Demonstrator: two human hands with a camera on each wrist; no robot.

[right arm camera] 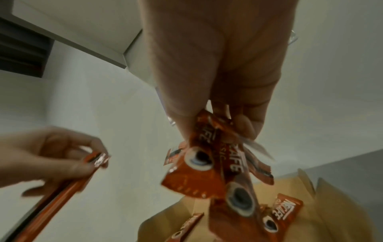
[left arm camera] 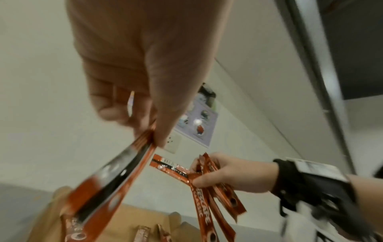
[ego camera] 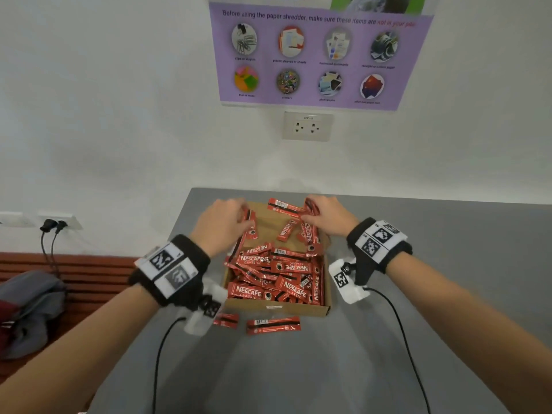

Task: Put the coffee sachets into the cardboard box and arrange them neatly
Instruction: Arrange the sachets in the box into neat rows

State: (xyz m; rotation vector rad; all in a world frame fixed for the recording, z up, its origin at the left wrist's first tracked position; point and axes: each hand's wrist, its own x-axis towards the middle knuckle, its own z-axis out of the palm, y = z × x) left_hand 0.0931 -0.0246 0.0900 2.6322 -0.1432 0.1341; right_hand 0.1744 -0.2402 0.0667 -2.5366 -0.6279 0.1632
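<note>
A shallow cardboard box sits on the grey table, its near half piled with red Nescafe coffee sachets. My left hand hovers over the box's far left corner and pinches a few sachets by their top ends. My right hand is over the far right corner, gripping a bunch of sachets that hang down into the box. One loose sachet lies on the bare box floor. Two sachets lie on the table just in front of the box.
The grey table stands against a white wall with a power outlet and a purple poster. A wooden bench with a grey bag is to the left. Wrist camera cables trail over the table's near part.
</note>
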